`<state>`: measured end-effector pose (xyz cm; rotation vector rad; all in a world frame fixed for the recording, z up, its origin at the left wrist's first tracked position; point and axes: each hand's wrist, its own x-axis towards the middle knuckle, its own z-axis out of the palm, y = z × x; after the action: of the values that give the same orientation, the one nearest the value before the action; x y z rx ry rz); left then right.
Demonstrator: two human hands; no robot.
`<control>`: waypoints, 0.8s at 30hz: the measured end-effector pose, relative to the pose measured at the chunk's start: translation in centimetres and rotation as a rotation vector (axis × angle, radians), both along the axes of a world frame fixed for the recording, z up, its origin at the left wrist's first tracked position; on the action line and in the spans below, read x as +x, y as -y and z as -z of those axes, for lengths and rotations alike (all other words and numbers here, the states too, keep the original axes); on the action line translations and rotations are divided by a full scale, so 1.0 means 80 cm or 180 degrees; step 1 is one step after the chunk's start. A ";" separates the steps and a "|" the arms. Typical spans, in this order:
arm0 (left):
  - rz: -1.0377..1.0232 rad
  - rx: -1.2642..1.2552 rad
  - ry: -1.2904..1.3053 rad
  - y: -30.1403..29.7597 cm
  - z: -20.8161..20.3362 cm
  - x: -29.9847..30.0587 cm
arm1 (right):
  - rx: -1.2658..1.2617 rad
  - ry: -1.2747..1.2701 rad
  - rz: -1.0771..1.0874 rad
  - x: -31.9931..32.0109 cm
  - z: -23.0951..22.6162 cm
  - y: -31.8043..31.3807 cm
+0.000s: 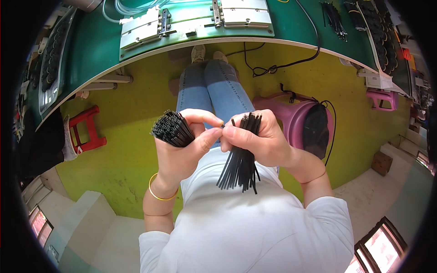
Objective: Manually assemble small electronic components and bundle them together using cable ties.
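My left hand (pixel 177 157) is closed around a thick bundle of thin black wire-like strands (pixel 170 129), their ends packed together and facing up. A looser bundle of black strands (pixel 239 170) passes through my right hand (pixel 264 141), its lower ends fanning out in front of my white shirt. The thumbs and forefingers of both hands meet between the bundles, pinching a small dark piece (pixel 222 126), perhaps the end of one strand. Whether that strand belongs to either bundle I cannot tell.
Ahead is a green-topped workbench (pixel 291 27) with a metal fixture (pixel 195 27) on it. More black strands (pixel 334 20) lie at the bench's right; trays of dark coiled parts (pixel 54 59) stand at both sides. A red stool (pixel 87 129), a pink stool (pixel 291 118) and a hanging black cable (pixel 314 54) are nearby.
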<state>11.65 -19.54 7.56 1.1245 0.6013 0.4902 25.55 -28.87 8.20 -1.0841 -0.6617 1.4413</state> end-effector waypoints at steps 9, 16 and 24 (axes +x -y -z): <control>-0.0145 0.0635 0.0174 0.004 -0.003 0.001 | -0.0020 -0.0166 -0.0121 0.002 -0.006 0.000; -0.0200 -0.0026 0.0107 0.007 0.003 0.001 | 0.0089 0.0049 -0.0131 0.009 0.001 0.000; 0.0204 -0.1636 -0.0424 0.065 0.091 -0.017 | -0.1273 0.4686 0.1521 0.297 -0.024 -0.065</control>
<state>10.31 -24.77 0.28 0.6861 0.7533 0.1865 49.32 -23.68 10.16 -2.4125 -0.9899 0.1386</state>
